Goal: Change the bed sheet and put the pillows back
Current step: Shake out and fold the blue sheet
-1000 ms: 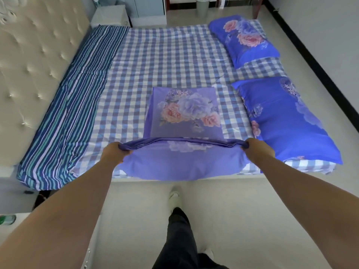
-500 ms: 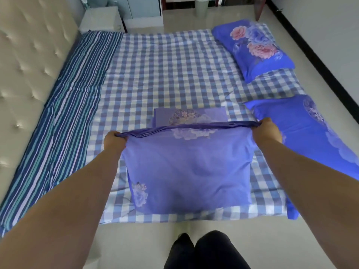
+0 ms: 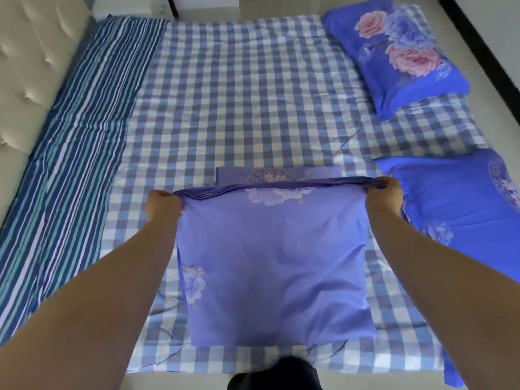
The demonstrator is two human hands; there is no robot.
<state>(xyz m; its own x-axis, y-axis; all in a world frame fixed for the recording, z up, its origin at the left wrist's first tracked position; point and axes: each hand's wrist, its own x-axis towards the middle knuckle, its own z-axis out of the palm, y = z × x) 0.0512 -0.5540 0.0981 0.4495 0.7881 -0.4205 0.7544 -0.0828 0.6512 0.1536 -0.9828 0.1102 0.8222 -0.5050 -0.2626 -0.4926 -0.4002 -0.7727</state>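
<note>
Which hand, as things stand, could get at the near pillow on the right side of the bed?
Probably the right hand: the near pillow lies just beside it with nothing between. But both hands grip the folded sheet, so it must let go first.

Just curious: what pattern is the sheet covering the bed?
Blue-and-white checks on the bed sheet, seen from the head camera.
</note>
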